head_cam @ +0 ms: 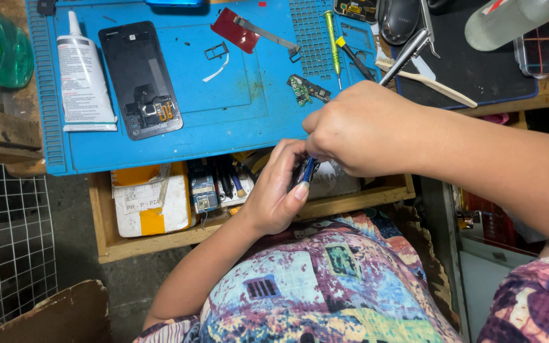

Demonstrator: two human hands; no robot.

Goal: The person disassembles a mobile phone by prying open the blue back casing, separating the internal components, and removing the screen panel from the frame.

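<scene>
Both hands meet above the lap: left hand [276, 190] grip clamped on a phone [304, 171], right hand [366, 130] fingers closed on metal tweezers [405, 57].

Wooden table [7, 136] carries a blue work mat [223, 127] and, to the right, a black mat [478, 70]. On the blue mat: white glue tube [84, 79], opened phone back [140, 79], red card [235, 30], small circuit board [308, 89], green-handled screwdriver [332, 41]. Open wooden drawer [160, 244] below the table edge holds a white-and-yellow box [150, 203] and small tools.
</scene>
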